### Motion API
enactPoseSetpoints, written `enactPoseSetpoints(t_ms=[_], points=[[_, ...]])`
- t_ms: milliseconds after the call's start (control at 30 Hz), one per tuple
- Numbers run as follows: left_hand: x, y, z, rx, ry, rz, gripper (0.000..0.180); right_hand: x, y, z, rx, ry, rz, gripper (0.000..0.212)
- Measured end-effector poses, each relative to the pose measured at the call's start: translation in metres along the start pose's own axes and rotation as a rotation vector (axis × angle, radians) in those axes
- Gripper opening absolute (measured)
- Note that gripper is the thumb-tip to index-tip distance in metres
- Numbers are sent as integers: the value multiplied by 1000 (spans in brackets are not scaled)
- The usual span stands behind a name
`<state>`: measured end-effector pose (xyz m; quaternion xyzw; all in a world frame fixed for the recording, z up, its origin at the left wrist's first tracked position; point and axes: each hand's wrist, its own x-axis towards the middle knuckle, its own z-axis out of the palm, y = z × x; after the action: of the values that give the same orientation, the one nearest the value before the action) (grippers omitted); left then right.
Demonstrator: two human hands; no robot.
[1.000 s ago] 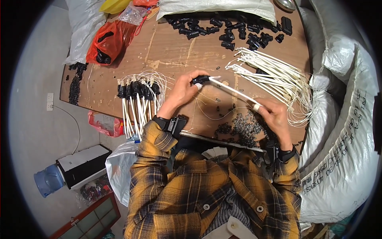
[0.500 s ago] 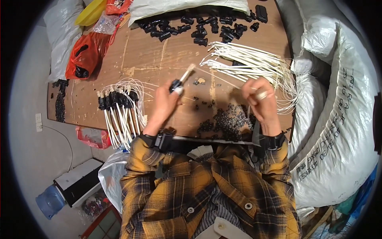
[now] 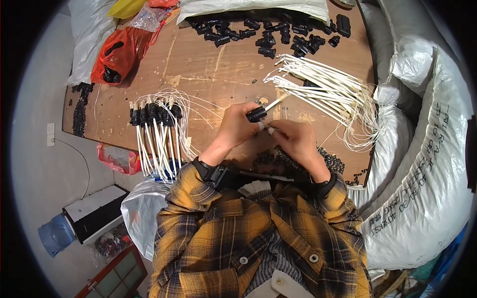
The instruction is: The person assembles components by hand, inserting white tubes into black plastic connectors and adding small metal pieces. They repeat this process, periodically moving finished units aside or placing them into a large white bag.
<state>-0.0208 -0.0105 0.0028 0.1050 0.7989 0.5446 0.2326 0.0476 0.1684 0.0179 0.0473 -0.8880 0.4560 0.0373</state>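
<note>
My left hand (image 3: 234, 128) is closed around a black plastic fitting (image 3: 257, 114), tilted up to the right. A thin white tube (image 3: 273, 105) sticks out of its far end. Close beside it, my right hand (image 3: 299, 143) pinches with thumb and forefinger, its fingertips almost against those of the left. What it pinches is too small to make out. Both hands have a white wrapping on a finger. Left of them lie assembled black fittings (image 3: 154, 115) with white tubes and thin looped wires. At the right lies a bundle of white tubes (image 3: 323, 92) with thin wires.
Loose black fittings (image 3: 268, 40) lie at the back by a white sack (image 3: 253, 6). Small black pieces (image 3: 332, 162) are spread near the front edge, partly behind my right hand. A red bag (image 3: 121, 54) sits back left; large white sacks (image 3: 412, 174) crowd the right side.
My right hand has come in leftward to meet the left, from where it held a thin strand away to the right. The fitting in my left hand now sits lower and more to the right.
</note>
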Motion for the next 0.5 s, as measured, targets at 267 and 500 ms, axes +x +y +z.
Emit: enactPoseSetpoints(t_ms=[267, 500], points=[[-1, -1, -7, 424, -32, 276, 37, 2, 7, 0, 21, 116, 93, 18], [-3, 0, -4, 410, -77, 350, 37, 4, 10, 3, 20, 61, 109, 17]])
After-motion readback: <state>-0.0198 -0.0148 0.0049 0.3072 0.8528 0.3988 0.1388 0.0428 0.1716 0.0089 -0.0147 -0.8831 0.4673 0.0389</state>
